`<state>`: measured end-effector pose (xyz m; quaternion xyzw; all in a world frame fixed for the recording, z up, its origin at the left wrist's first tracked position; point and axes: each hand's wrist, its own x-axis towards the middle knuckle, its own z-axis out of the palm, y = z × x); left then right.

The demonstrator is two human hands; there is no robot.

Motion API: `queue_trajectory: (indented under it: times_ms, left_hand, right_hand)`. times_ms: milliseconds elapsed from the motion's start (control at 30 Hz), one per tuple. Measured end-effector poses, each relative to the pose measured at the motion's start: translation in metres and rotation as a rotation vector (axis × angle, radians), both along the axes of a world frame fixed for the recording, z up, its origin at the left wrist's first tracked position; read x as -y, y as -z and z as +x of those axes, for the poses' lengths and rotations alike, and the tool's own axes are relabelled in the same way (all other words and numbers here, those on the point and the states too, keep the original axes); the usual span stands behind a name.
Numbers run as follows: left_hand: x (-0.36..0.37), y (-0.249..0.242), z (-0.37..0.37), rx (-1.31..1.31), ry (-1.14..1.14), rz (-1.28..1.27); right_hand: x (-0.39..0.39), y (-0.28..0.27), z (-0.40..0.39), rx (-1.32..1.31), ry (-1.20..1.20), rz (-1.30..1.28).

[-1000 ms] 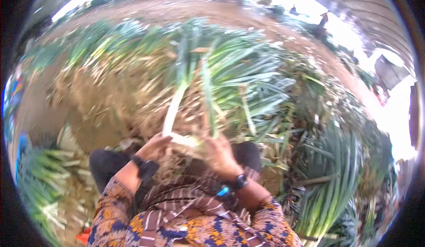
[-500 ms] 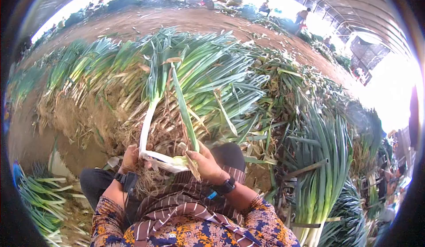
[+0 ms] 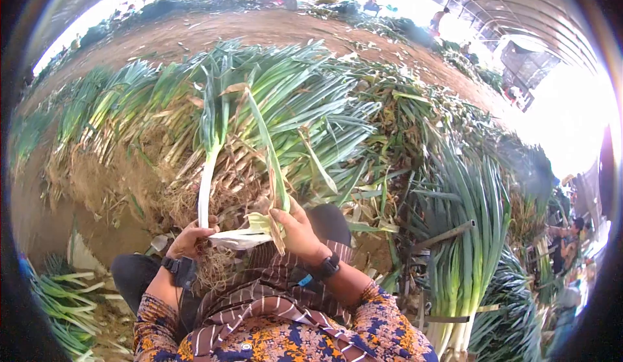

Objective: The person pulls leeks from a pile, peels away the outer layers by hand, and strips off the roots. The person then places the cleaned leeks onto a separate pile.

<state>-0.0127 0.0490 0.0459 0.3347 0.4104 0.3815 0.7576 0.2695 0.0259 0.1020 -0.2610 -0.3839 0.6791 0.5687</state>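
Note:
My left hand is closed round the root end of a leek, whose white stem stands up and whose green leaves point away from me. Brown roots hang below that hand. Closed too, my right hand grips a peeled outer leaf, long and green with a dry brown tip. A pale sheath piece stretches between the leek's base and my right hand. Just beyond both hands lies a large pile of leeks, roots toward me.
At the right, a bundle of leeks rests by a metal bar. More leeks lie at the lower left. Leaf scraps cover the ground beyond the pile. A person and others are in the distance.
The leek and my left hand have shifted slightly left in view. The pale sheath piece has come further down from the stem, and my view has turned a little.

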Motion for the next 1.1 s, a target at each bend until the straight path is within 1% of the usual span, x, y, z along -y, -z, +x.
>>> queue_trajectory:
  times_ms: [33, 100, 200, 233, 300, 333, 367, 400, 433, 467, 500, 533, 567, 633, 667, 733, 767, 800, 867, 900, 933, 967, 1033, 1067, 1100]
  left_hand:
    - [0.0, 0.003, 0.0, 0.012, 0.004, -0.002]
    - [0.0, 0.006, -0.002, 0.047, 0.038, 0.039]
    - [-0.001, 0.004, -0.003, 0.021, 0.071, 0.096]
    - [0.002, 0.001, -0.002, 0.073, 0.066, 0.076]
    - [0.0, 0.003, -0.002, 0.163, 0.123, 0.046]
    - [0.002, 0.006, -0.006, 0.206, 0.142, 0.026]
    - [-0.002, 0.024, -0.011, 0.266, 0.146, 0.049]
    - [-0.001, 0.014, -0.01, 0.128, 0.166, 0.014]
    - [-0.001, 0.008, -0.005, 0.245, 0.282, 0.065]
    - [0.004, 0.011, 0.001, 0.25, 0.147, 0.102]
    - [0.008, -0.001, 0.003, 0.209, 0.117, -0.002]
    - [0.003, 0.016, 0.004, 0.205, 0.096, -0.077]
    - [0.001, 0.015, -0.004, 0.184, 0.138, -0.093]
    - [-0.013, 0.029, -0.001, 0.119, 0.123, -0.084]
    - [-0.018, 0.027, 0.004, 0.091, 0.126, -0.07]
    - [-0.038, 0.041, 0.018, 0.107, 0.008, -0.188]
    - [-0.04, 0.02, 0.026, -0.066, -0.021, -0.257]
    - [-0.046, 0.021, 0.032, -0.037, -0.047, -0.245]
    - [-0.054, 0.027, 0.042, 0.022, -0.097, -0.227]
    - [-0.053, 0.011, 0.048, -0.006, -0.092, -0.242]
    - [-0.058, 0.022, 0.052, 0.022, -0.16, -0.226]
    - [-0.065, 0.026, 0.053, 0.028, -0.154, -0.242]
    - [-0.074, 0.019, 0.053, 0.023, -0.151, -0.249]
    - [-0.077, 0.015, 0.053, 0.035, -0.152, -0.192]
    - [-0.085, 0.012, 0.051, 0.096, -0.131, -0.247]
  right_hand:
    - [-0.002, 0.004, 0.004, 0.057, 0.015, -0.002]
    - [-0.002, 0.002, 0.006, 0.04, 0.009, 0.007]
    - [-0.003, 0.007, 0.008, 0.037, 0.034, 0.021]
    - [-0.003, 0.009, 0.009, 0.045, 0.058, 0.012]
    - [-0.003, 0.002, 0.012, 0.074, 0.103, 0.009]
    - [-0.003, -0.004, 0.017, 0.18, 0.093, -0.065]
    - [-0.002, 0.002, 0.027, 0.814, 0.304, 0.335]
    - [-0.004, 0.014, 0.037, 0.973, 0.323, 0.396]
    - [-0.004, 0.026, 0.046, 1.13, 0.348, 0.459]
    - [-0.002, 0.017, 0.039, 0.822, 0.237, 0.212]
    - [0.0, 0.009, 0.032, 0.502, 0.196, -0.042]
    - [0.008, -0.018, 0.019, 0.156, 0.215, -0.242]
    - [0.008, -0.011, 0.019, 0.244, 0.16, -0.092]
    - [0.014, -0.017, 0.009, 0.209, 0.082, -0.126]
    - [0.015, -0.005, 0.006, 0.158, 0.044, -0.139]
    - [0.027, -0.012, -0.003, 0.116, -0.021, -0.151]
    - [0.029, -0.001, -0.001, 0.163, -0.063, -0.122]
    - [0.038, -0.011, -0.005, 0.143, -0.091, -0.146]
    - [0.049, -0.012, 0.006, 0.148, -0.165, -0.228]
    - [0.057, -0.021, 0.01, 0.097, -0.182, -0.218]
    - [0.065, -0.032, 0.016, 0.172, -0.126, -0.254]
    - [0.068, -0.025, 0.028, 0.184, -0.059, -0.226]
    - [0.081, -0.019, 0.05, 0.226, 0.115, -0.148]
    - [0.088, -0.022, 0.059, 0.26, 0.222, -0.095]
    - [0.09, -0.02, 0.076, -0.079, 0.106, -0.089]
